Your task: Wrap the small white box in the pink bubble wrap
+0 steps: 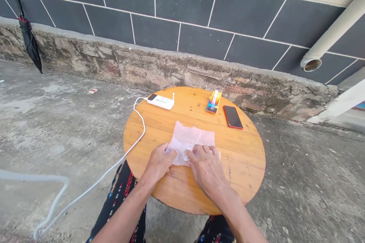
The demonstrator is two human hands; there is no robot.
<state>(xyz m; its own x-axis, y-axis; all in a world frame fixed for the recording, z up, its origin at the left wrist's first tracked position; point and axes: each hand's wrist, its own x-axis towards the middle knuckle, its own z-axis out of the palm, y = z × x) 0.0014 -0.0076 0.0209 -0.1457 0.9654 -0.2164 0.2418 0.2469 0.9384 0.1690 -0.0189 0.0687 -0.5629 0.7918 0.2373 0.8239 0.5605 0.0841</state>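
A pinkish, see-through sheet of what looks like bubble wrap (196,134) lies on the round wooden table (242,167), its near part folded over toward me. At the sheet's left edge, my left hand (161,161) is closed, with thumb and fingers pinching the folded plastic. My right hand (207,165) rests on the near right part, fingers curled and the thumb pressed against the fold. Whether anything is wrapped inside the fold, I cannot tell.
Toward the table's back are a white device (161,101) with a white cable (114,165), a colourful tape dispenser (214,101) and a red-edged phone (233,117). A black umbrella (30,43) leans on the low stone ledge (137,66). A pipe (327,38) comes down at right.
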